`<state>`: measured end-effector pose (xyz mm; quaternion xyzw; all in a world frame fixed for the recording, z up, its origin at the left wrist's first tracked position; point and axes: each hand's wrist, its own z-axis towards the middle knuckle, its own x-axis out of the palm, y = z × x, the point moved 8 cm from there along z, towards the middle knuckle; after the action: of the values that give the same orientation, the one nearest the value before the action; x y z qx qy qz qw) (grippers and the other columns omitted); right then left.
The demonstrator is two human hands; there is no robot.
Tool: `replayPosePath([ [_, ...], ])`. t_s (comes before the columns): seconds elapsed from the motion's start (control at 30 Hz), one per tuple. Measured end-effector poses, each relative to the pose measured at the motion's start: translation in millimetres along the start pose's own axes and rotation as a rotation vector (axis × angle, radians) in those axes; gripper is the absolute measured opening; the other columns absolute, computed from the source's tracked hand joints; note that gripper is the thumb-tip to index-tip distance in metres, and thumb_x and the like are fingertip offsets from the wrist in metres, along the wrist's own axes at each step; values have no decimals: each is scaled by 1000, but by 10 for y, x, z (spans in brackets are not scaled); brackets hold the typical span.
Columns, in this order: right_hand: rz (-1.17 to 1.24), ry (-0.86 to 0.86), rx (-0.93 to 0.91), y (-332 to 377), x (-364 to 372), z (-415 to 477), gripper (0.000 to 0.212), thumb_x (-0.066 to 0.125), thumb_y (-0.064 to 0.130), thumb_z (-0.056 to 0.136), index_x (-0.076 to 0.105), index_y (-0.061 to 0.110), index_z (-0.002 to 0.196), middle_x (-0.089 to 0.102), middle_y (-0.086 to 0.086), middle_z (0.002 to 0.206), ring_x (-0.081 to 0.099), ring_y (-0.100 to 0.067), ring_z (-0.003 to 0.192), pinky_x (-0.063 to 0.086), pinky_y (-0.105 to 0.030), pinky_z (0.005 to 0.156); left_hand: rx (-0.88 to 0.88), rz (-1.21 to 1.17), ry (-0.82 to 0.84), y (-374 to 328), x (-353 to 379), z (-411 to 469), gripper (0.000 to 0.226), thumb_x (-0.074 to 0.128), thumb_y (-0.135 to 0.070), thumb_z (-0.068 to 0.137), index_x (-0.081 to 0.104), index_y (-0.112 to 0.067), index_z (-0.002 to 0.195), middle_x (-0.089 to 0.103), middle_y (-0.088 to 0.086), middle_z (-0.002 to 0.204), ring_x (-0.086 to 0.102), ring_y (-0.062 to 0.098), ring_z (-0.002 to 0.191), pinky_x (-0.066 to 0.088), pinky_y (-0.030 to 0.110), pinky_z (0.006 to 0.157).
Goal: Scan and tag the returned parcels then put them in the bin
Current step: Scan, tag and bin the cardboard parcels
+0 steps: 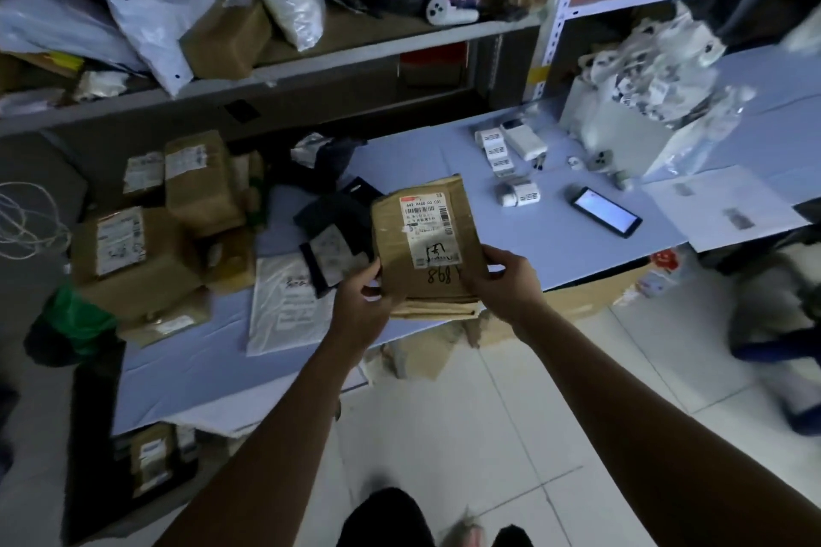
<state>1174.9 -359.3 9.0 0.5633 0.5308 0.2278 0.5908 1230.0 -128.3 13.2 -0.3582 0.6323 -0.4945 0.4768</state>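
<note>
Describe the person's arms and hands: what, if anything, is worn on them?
The left forearm and right forearm are bare, with no sleeves in view. The left hand and right hand wear no gloves, and no watch, bracelet or ring is visible.

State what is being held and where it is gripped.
The brown parcel: the left hand grips its lower left edge, the right hand its lower right edge.

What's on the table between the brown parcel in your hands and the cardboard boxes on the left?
Head view: black packets with a white label, overlapping a flat white mailer, lie between the brown parcel and the cardboard boxes.
</note>
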Motion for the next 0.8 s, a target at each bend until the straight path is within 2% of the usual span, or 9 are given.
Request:
replayPosePath([
  [0.1,-18,-3,71,-296,-329,323,47,82,38,70,73,32,116,76,12,95,71,-10,79,57,-30,65,26,106,61,34,503,334,31,73,0,88,70,-27,103,70,-30,78,63,-13,76,44,5,62],
  [0.2,-44,-22,130,-614,-536,718,39,83,34,75,74,31,113,76,12,93,72,-13,79,50,-27,60,-7,153,103,238,946,718,32,70,3,86,71,-20,108,70,-19,70,60,-9,64,42,10,57],
  [0.3,-78,-18,166,-823,-640,1128,45,84,35,76,72,33,119,75,14,101,73,-13,86,56,-30,64,-77,104,84,457,1272,1064,34,68,-15,85,69,-43,105,67,-12,70,57,-4,62,36,11,54],
  [0.4,-129,-18,140,-832,-716,1544,51,84,37,76,68,33,125,67,15,111,69,-6,89,55,-27,71,-132,53,21,570,1431,1370,33,62,-29,78,71,-34,110,60,-6,73,50,0,62,34,12,55],
  [0.43,-166,-12,131,-811,-735,1669,47,81,40,78,68,35,123,66,16,110,67,-4,87,52,-24,69,-149,39,11,590,1471,1446,29,62,-30,78,70,-33,106,59,-2,73,50,3,63,35,15,57],
  [0.53,-220,27,127,-777,-793,1964,41,71,57,79,72,35,113,70,19,102,67,0,82,47,-22,65,-245,87,-116,645,1467,1594,12,64,-43,76,63,-34,85,63,-11,70,58,5,67,43,29,61],
  [0.63,-259,48,133,-855,-965,2205,42,67,61,83,75,31,111,74,19,99,67,4,80,46,-17,66,-319,175,-243,637,1418,1656,33,76,-51,67,60,-43,95,71,-16,90,68,7,88,55,35,73],
  [0.7,-367,-12,111,-948,-1225,2426,40,72,46,88,71,23,120,73,8,110,69,-9,94,53,-25,79,-349,213,-259,620,1452,1710,55,80,-59,60,56,-46,108,70,-15,104,67,7,96,56,35,78],
  [0.8,-647,-26,81,-1136,-1626,2810,49,73,32,88,62,13,132,63,-9,131,57,-30,123,49,-41,99,-389,290,-291,591,1519,1793,80,84,-64,56,55,-37,125,68,-12,118,65,9,105,56,39,89],
])
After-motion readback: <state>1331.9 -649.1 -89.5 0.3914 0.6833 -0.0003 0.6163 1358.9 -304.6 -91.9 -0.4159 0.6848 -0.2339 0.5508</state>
